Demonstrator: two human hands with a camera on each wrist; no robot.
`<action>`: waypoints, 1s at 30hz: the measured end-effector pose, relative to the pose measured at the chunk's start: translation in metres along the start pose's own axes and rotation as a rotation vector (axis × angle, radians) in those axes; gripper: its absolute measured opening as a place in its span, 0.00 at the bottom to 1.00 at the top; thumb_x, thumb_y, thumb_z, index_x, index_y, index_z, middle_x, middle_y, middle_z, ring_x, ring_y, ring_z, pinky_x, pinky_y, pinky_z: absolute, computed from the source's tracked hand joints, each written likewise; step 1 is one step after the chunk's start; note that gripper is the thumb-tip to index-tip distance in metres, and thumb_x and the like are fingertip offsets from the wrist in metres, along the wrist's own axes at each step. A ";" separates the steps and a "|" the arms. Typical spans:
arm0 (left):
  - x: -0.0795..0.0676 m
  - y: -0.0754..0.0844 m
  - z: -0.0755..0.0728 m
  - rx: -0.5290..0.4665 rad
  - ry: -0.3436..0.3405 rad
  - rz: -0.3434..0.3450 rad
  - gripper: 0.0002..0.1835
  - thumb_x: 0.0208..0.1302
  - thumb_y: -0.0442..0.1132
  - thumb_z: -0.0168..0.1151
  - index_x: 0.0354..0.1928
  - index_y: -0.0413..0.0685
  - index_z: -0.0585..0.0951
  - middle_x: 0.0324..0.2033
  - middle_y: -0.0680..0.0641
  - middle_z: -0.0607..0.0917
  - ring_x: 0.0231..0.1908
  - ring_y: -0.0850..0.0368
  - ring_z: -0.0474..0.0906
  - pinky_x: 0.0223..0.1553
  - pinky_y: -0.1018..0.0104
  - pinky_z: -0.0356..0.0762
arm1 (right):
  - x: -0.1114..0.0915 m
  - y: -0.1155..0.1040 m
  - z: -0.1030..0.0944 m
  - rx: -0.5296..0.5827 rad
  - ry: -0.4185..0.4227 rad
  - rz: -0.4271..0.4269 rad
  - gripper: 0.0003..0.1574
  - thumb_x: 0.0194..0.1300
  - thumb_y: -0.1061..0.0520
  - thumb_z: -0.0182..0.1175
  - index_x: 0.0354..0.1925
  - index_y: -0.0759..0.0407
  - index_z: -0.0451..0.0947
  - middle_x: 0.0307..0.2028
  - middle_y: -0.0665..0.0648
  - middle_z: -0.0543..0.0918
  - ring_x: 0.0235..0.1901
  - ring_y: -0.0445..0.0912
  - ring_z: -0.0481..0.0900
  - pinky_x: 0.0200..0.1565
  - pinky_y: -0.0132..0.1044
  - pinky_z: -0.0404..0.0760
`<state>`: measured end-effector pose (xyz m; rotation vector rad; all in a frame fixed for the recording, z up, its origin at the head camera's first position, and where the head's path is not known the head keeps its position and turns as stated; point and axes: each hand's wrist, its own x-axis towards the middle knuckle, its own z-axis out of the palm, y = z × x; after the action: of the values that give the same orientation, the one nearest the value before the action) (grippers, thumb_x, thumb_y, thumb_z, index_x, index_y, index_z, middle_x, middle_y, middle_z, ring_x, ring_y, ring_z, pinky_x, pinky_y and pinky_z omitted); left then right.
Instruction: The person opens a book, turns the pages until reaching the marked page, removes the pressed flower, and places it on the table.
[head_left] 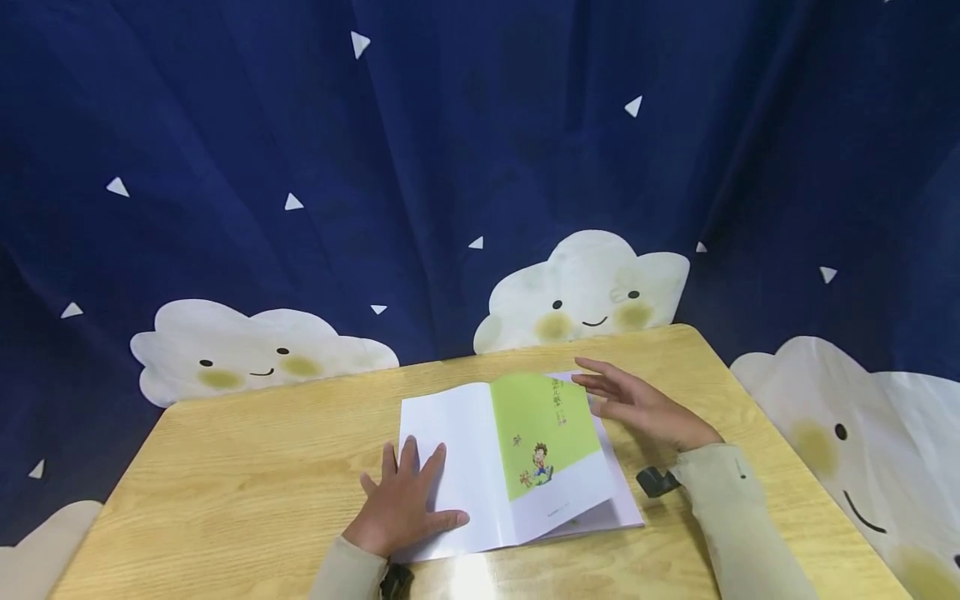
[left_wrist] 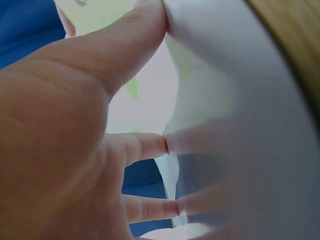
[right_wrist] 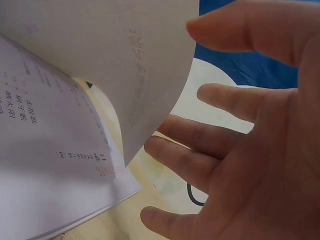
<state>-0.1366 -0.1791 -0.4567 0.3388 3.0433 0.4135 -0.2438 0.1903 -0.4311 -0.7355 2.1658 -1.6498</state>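
An open book lies on the table, with a blank glossy white left page [head_left: 468, 454] and a green-and-white right leaf [head_left: 558, 479] that carries a small cartoon child. My left hand [head_left: 405, 504] rests spread on the left page, its fingertips touching the paper in the left wrist view. The right leaf is raised from the pages under it. Beside its upper outer edge is my right hand [head_left: 648, 408], fingers extended and apart. In the right wrist view, fingertips overlap the edge of the lifted leaf [right_wrist: 150, 60], and a printed page [right_wrist: 60, 145] shows beneath.
The wooden table [head_left: 262, 475] extends around the book. Behind it hangs a dark blue curtain [head_left: 450, 167] with white triangles and smiling clouds. A small black device sits at each wrist, the right one [head_left: 657, 482] close over the tabletop.
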 end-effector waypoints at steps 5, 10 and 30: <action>0.000 -0.002 0.002 -0.009 -0.018 -0.012 0.55 0.43 0.74 0.65 0.70 0.51 0.66 0.68 0.28 0.59 0.64 0.18 0.50 0.45 0.14 0.49 | 0.002 -0.001 0.005 -0.029 -0.008 -0.016 0.48 0.65 0.54 0.63 0.75 0.42 0.50 0.72 0.61 0.58 0.71 0.58 0.55 0.66 0.62 0.55; -0.002 -0.002 0.004 -0.004 -0.001 -0.006 0.55 0.42 0.75 0.65 0.69 0.50 0.67 0.67 0.28 0.60 0.64 0.18 0.51 0.44 0.14 0.50 | 0.003 -0.002 0.009 -0.110 0.026 -0.018 0.52 0.61 0.53 0.67 0.74 0.38 0.50 0.72 0.54 0.58 0.72 0.56 0.54 0.65 0.64 0.53; 0.003 -0.005 0.005 -0.006 -0.002 -0.010 0.55 0.44 0.76 0.63 0.71 0.52 0.65 0.68 0.29 0.58 0.65 0.19 0.49 0.45 0.14 0.50 | 0.006 -0.049 0.050 -0.464 -0.024 0.031 0.27 0.63 0.39 0.61 0.59 0.44 0.75 0.57 0.46 0.78 0.62 0.51 0.70 0.60 0.57 0.66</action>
<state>-0.1400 -0.1821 -0.4625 0.3231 3.0399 0.4206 -0.2113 0.1374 -0.3982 -0.8274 2.5578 -1.1202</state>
